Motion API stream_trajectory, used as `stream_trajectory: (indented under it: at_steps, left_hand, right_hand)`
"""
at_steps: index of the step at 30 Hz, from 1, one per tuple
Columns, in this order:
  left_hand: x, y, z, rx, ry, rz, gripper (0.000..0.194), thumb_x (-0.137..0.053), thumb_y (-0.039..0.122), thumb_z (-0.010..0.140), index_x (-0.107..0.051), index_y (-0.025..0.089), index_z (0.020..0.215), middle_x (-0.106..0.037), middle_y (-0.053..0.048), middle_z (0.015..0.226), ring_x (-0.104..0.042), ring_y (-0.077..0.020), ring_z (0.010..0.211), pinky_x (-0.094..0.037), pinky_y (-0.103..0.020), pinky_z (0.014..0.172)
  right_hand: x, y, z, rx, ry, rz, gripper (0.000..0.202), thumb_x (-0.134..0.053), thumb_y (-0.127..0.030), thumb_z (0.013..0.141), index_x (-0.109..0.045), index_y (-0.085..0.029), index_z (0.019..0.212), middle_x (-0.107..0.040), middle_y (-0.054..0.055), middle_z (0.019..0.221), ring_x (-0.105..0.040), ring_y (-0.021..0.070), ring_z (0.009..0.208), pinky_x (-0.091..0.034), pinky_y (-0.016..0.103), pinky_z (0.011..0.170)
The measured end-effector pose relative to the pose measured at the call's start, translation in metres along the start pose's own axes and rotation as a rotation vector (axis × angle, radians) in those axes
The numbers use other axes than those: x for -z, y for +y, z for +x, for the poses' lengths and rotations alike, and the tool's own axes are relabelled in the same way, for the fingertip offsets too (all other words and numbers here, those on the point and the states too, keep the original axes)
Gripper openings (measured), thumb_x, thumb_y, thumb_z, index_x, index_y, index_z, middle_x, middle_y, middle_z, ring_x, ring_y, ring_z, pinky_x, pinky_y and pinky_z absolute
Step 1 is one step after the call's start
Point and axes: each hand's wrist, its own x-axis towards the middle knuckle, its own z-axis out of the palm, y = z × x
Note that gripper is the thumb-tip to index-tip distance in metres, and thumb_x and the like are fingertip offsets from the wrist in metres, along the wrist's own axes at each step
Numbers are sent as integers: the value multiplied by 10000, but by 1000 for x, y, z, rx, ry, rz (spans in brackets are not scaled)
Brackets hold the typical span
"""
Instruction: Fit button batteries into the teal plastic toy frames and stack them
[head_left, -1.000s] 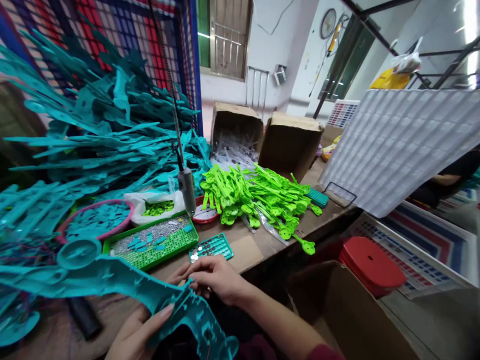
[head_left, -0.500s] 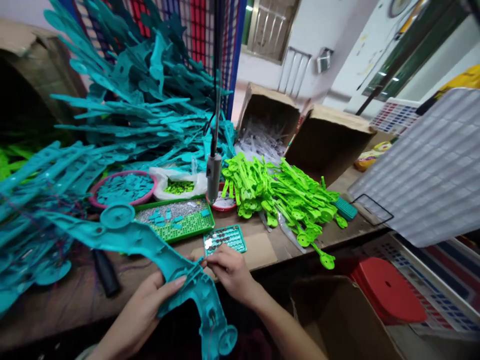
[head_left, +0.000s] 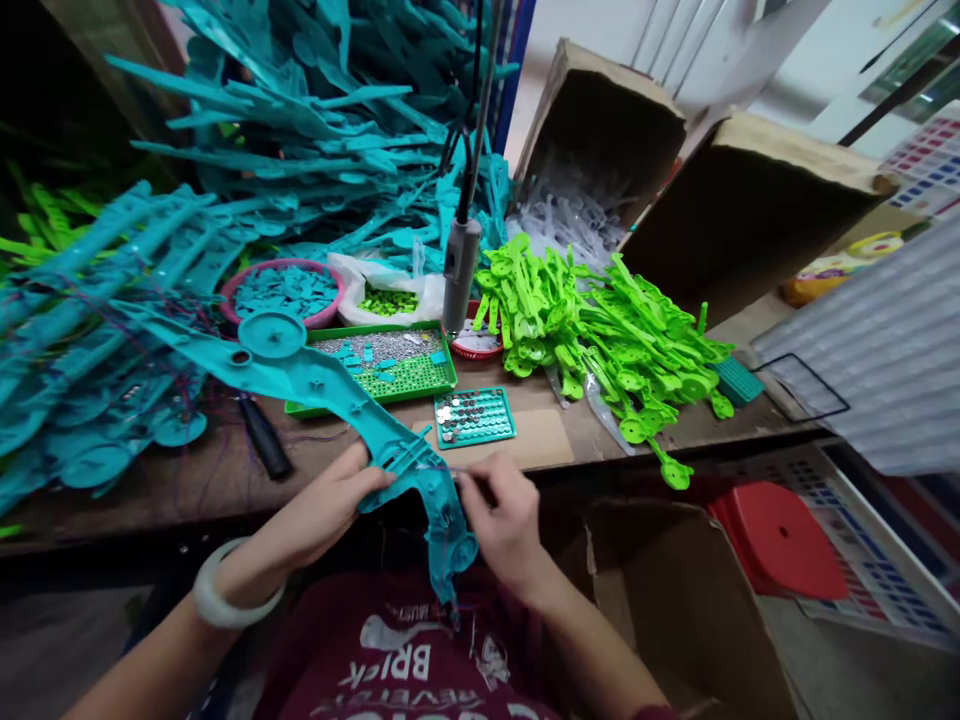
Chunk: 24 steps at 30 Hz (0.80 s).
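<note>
A long curved teal plastic part [head_left: 337, 395] with a round disc on it lies slanted in front of me. My left hand [head_left: 330, 505] grips its middle from below, thumb on top. Beside the part's right edge, my right hand [head_left: 504, 515] is closed, fingertips pinched near a thin wire that reaches the part; what exactly they pinch is too small to tell. Just beyond sits a small teal tray [head_left: 491, 425] with round metal pieces. Behind the part is a green tray [head_left: 420, 375] of small silvery pieces and teal bits.
Teal parts [head_left: 300, 150] pile up at the back left, lime green parts [head_left: 622, 340] at the right. An electric screwdriver [head_left: 460, 270] hangs over the table. A black-handled tool [head_left: 264, 440] lies left. Cardboard boxes [head_left: 795, 150] stand behind; a red stool [head_left: 784, 545] is lower right.
The camera view has tilted down, showing more of my body. My right hand has moved from above the part's middle to its right edge, lower along it. My left hand still holds the part.
</note>
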Motion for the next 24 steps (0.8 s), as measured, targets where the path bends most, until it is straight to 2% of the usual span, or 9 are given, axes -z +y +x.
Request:
stream_trajectory:
  at_steps: [3, 5, 10, 13, 18, 24]
  left_hand:
    - [-4, -3, -2, -78, -29, 142, 247, -666, 270, 777, -661, 227, 1020, -699, -48, 1081, -583, -290, 1111, -432, -409, 1032]
    - [-4, -7, -4, -128, -27, 274, 310, -682, 296, 772, -669, 236, 1076, -679, -54, 1177, -541, -318, 1191, -377, -427, 1092]
    - [3, -16, -6, -165, -58, 460, 210, -679, 367, 797, -669, 248, 969, -700, -31, 1012, -600, -304, 1032, -448, -407, 1003]
    - [2, -16, -6, -200, -43, 497, 195, -658, 380, 827, -642, 243, 964, -697, -31, 1005, -605, -299, 1023, -461, -407, 971]
    - [-6, -15, -3, -290, -86, 476, 395, -620, 372, 865, -560, 239, 1232, -635, -65, 1281, -538, -299, 1227, -377, -425, 1085]
    - [-11, -25, 2, -250, -67, 465, 394, -624, 385, 853, -579, 213, 1205, -685, -59, 1076, -588, -301, 1117, -435, -419, 995]
  right_hand:
    - [-14, -13, -17, 130, -119, -151, 197, -481, -196, 980, -616, -190, 837, -593, 43, 739, -563, 162, 674, -439, 287, 637]
    - [-18, -15, -24, 152, -140, -247, 234, -461, -194, 984, -606, -194, 799, -571, 39, 715, -538, 160, 646, -421, 286, 613]
    - [-4, -9, -33, 154, -190, -336, 242, -455, -186, 972, -571, -195, 760, -540, 31, 699, -528, 158, 640, -406, 279, 592]
    - [1, -8, -34, 145, -235, -323, 232, -453, -194, 972, -564, -199, 769, -547, 28, 715, -532, 151, 644, -401, 270, 588]
    - [-15, -9, -35, 67, -112, -245, 202, -458, -201, 972, -579, -193, 811, -564, 35, 724, -540, 162, 662, -418, 288, 623]
    - [-31, -5, -45, -29, -44, -148, 179, -465, -182, 976, -637, -189, 927, -590, 62, 805, -562, 187, 753, -457, 309, 673]
